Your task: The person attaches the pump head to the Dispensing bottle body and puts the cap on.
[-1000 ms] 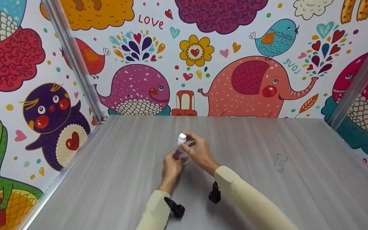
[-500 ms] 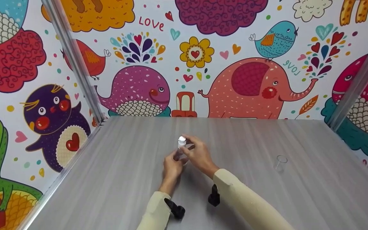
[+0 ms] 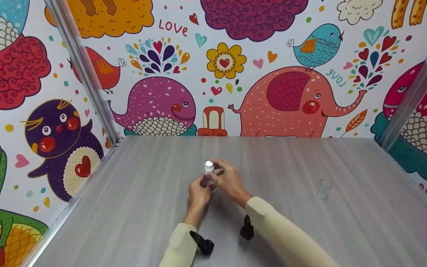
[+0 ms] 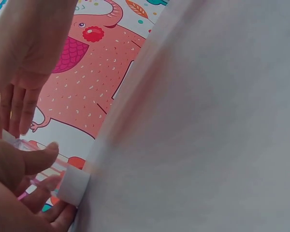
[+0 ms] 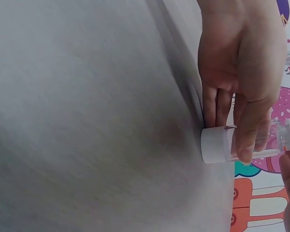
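A small bottle with a clear body (image 5: 230, 142) stands upright, its white base (image 5: 214, 145) right at the table surface. Around the lower body, my left hand (image 3: 198, 194) grips it between thumb and fingers; the left wrist view shows this closely, just above the white base (image 4: 73, 186). Higher up, my right hand (image 3: 232, 183) holds the white pump top (image 3: 209, 167) with thumb and fingers. Some of the clear body is hidden behind the fingers in the head view.
A clear open-topped cylinder, like a small cup (image 3: 324, 188), stands to the right on the grey wood-grain table (image 3: 280, 230). Cartoon-printed walls (image 3: 269, 48) and metal posts (image 3: 83, 66) border the table. A black wrist-camera mount (image 3: 202, 243) hangs by each sleeve.
The bottle and my right hand have come slightly down and nearer in the head view. My left hand keeps its hold, almost unmoved; the clear cylinder stays put.
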Action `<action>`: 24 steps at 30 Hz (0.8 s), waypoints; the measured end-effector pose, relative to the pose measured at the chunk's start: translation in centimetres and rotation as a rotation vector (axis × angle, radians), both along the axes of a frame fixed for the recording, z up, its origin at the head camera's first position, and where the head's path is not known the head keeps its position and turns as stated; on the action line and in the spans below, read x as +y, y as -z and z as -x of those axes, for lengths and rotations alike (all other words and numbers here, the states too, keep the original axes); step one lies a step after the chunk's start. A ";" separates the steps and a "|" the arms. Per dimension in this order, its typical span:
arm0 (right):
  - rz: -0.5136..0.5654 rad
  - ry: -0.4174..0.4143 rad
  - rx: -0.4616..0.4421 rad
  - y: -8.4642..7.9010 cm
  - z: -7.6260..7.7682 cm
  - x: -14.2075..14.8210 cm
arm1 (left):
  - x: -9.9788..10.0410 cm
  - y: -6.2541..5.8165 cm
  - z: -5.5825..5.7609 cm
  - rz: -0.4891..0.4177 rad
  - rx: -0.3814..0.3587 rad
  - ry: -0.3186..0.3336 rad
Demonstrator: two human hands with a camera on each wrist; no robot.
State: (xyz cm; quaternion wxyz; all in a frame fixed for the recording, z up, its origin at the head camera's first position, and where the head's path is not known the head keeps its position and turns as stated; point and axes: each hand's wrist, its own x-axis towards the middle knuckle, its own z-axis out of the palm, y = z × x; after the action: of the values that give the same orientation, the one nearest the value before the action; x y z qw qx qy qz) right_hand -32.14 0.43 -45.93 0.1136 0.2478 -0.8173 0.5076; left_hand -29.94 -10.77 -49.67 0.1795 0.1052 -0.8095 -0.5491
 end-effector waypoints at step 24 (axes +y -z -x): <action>-0.050 0.028 0.006 -0.1 0.0 -0.1 | 0.1 -0.1 -0.3 0.006 -0.006 0.007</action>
State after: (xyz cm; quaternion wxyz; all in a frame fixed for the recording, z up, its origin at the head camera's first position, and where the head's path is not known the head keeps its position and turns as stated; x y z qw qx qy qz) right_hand -32.12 0.30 -45.86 0.1168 0.2404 -0.8329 0.4846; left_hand -29.63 -10.68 -49.52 0.1754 0.1037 -0.8119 -0.5471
